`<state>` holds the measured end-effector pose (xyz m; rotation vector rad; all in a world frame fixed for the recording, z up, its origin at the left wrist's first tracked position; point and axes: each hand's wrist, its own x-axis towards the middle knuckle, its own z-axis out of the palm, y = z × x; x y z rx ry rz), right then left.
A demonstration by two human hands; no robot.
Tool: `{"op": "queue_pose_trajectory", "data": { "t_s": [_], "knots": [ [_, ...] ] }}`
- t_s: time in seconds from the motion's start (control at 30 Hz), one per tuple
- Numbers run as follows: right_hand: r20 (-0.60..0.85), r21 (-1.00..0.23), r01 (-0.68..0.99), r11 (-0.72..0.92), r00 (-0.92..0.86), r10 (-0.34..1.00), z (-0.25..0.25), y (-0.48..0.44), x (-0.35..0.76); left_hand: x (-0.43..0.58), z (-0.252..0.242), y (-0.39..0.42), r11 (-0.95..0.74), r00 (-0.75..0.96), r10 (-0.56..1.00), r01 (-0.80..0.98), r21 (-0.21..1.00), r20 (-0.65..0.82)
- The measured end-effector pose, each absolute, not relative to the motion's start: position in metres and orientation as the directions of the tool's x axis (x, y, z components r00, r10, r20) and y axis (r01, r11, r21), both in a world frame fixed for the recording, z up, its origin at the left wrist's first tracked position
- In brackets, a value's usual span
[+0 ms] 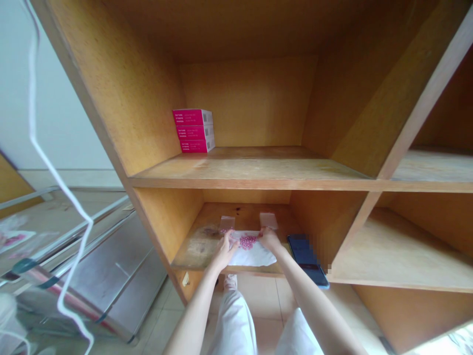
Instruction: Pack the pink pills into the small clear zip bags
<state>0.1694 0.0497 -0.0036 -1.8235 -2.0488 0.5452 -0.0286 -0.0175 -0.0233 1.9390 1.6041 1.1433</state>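
Observation:
On the lower shelf lies a white sheet point(251, 257) with a cluster of small round pink pieces point(248, 241), like tablets or beads, near its far edge. My left hand point(223, 252) is at the sheet's left side, thumb and fingers apart beside the cluster. Just beyond its fingertips lies a small clear plastic bag point(227, 223), with some pink at its near end. At the right of the cluster, my right hand point(270, 239) has its fingers drawn together near a second clear bag point(268, 220); whatever they hold is hidden.
A dark blue phone point(303, 254) rests right of the sheet, partly past the shelf's front edge. Three stacked pink boxes point(192, 131) stand on the upper shelf point(258, 162). A white cable point(59, 175) hangs at left, before a metal-framed rack point(107, 276).

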Motion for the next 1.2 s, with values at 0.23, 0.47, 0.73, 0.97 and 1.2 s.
{"op": "queue_pose_trajectory", "data": {
  "t_s": [0.23,0.47,0.73,0.97,1.2],
  "knots": [
    [0.042,-0.621,0.776,0.105,-0.101,0.994,-0.004,0.05,0.172,-0.027,-0.019,-0.019,-0.281,0.017,0.939,0.617,0.735,0.344],
    [0.13,-0.789,0.597,0.147,-0.071,0.989,0.001,0.05,0.168,-0.028,-0.023,-0.018,-0.285,0.027,0.938,0.63,0.722,0.347],
    [0.217,-0.906,0.289,0.309,-0.309,0.926,0.032,0.029,0.128,-0.03,-0.029,-0.014,-0.298,0.038,0.932,0.646,0.703,0.359],
    [0.097,-0.884,0.38,0.272,-0.42,0.902,0.045,0.02,0.117,-0.031,-0.032,-0.012,-0.296,0.044,0.936,0.639,0.71,0.35],
    [0.034,-0.906,0.382,0.185,-0.368,0.929,0.047,0.03,0.145,-0.028,-0.025,-0.016,-0.291,0.048,0.939,0.641,0.71,0.341]
  ]
}}
